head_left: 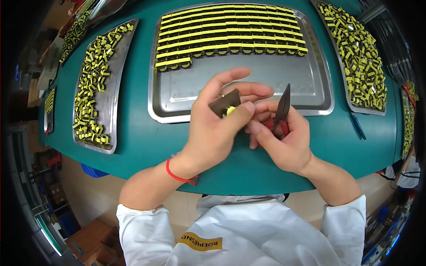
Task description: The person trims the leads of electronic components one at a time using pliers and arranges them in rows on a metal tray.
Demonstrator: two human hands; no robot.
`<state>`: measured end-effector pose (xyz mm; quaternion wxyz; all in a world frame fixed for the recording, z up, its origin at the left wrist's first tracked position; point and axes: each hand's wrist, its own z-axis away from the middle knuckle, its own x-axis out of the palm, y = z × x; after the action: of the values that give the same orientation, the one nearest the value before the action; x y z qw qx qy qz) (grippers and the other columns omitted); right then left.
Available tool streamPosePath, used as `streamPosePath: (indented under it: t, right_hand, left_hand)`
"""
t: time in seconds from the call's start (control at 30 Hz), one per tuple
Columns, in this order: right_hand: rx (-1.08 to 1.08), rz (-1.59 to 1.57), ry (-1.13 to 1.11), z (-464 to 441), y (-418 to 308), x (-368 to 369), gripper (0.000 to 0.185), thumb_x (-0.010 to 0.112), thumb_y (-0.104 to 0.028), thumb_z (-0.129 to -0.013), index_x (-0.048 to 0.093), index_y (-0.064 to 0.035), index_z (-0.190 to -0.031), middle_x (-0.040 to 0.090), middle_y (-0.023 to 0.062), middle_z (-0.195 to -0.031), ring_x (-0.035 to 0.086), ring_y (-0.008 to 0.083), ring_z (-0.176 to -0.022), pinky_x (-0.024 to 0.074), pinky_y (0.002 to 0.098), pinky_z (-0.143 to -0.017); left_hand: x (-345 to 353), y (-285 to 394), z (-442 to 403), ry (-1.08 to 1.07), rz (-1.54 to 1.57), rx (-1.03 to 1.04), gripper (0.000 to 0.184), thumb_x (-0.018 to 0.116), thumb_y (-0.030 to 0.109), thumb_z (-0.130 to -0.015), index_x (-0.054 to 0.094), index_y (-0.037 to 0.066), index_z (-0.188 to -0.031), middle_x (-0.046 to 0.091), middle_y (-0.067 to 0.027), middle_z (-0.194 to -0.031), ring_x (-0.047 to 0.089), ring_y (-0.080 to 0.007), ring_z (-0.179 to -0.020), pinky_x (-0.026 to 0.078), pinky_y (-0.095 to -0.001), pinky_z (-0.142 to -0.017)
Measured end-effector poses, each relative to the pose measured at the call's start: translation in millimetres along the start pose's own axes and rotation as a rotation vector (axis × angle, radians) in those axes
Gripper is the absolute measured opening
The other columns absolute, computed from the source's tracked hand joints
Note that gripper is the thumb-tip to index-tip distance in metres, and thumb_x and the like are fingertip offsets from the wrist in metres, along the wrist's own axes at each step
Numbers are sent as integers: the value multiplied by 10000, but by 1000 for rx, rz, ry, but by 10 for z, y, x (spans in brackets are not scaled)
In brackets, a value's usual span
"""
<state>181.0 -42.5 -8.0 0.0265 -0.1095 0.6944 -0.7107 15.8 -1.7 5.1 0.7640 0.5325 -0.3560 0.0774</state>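
My left hand (211, 128) is closed around a dark flat block (225, 103). A small yellow piece (230, 110) shows beside that hand's thumb, touching the block. My right hand (293, 139) is wrapped round needle-nose pliers (284, 105) with dark jaws and red handles, the tips pointing away from me. The fingertips of both hands meet in front of me, and what lies between them is hidden. Just beyond the hands sits a metal tray (266, 108) holding neat rows of black and yellow parts (230, 33), with a short row at its left.
A metal tray (114, 88) of loose yellow and black pieces lies at the left, another tray (355, 108) of such pieces at the right. A blue-handled tool (358, 127) rests below the right tray on the green table (146, 146). Black cables (392, 53) hang at far right.
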Motion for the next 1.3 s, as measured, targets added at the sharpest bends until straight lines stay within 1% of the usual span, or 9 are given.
streamPosePath:
  t: [0.1,0.37,0.47,0.57,0.7,0.77,0.8,0.9,1.3]
  right_hand:
    - [60,-24,-116,37,-11,-34,347,590,65,-897,466,45,-1221,618,149,-1016,658,155,-770,571,280,-658]
    - [68,-190,-141,53,13,-41,387,628,65,-872,471,44,-1225,624,167,-1060,672,170,-818,580,284,-698]
    - [4,-132,-39,87,82,25,377,673,38,-860,534,27,-1210,643,103,-1033,653,121,-829,550,240,-650]
    - [-85,-88,57,88,138,46,373,701,21,-842,557,25,-1186,653,91,-994,635,106,-787,520,232,-672]
    - [-93,51,75,74,229,42,301,652,-13,-880,570,22,-1167,666,78,-922,628,113,-797,519,262,-709]
    - [-84,38,73,65,212,39,285,631,-14,-888,577,18,-1165,664,79,-927,625,115,-798,518,263,-719]
    - [-80,31,64,63,203,41,272,610,-15,-895,583,14,-1164,662,81,-932,622,116,-799,518,263,-729]
    - [-82,47,61,63,190,47,268,592,-14,-897,587,9,-1164,659,80,-936,617,120,-801,518,270,-741]
    - [-89,-36,39,75,224,17,262,678,-44,-901,567,-1,-1134,636,58,-953,618,102,-823,524,255,-729]
  left_hand:
    - [-30,-127,-5,-116,-605,539,505,476,-93,-910,345,-37,-1395,590,-223,-1212,614,-322,-1141,482,-436,-1002]
    - [-107,-158,-68,-197,-880,755,540,484,-102,-880,330,-72,-1397,592,-247,-1182,597,-340,-1176,479,-437,-987]
    - [-47,-95,1,-214,-829,680,547,454,36,-929,292,-72,-1440,561,-277,-1248,553,-361,-1231,341,-525,-1092]
    - [-18,3,1,-287,-1127,647,651,481,176,-879,323,-40,-1472,544,-238,-1329,329,-467,-1386,-98,-655,-1102]
    - [-68,-2,-18,-327,-1262,592,650,422,182,-929,226,-49,-1504,515,-251,-1363,441,-358,-1339,-54,-553,-1158]
    - [-29,2,-24,-325,-1223,606,711,542,86,-891,214,-46,-1507,494,-264,-1372,461,-338,-1321,126,-509,-1172]
    - [-18,-9,-24,-326,-1223,600,711,542,86,-891,214,-46,-1507,494,-264,-1372,461,-338,-1321,126,-509,-1172]
    - [13,-34,-14,-285,-971,592,881,681,-24,-795,176,-37,-1516,468,-284,-1380,472,-311,-1309,418,-349,-1030]
    - [-22,-141,-32,-282,-872,498,460,417,178,-991,455,-79,-1370,499,-213,-1365,504,-286,-1216,399,-360,-1025]
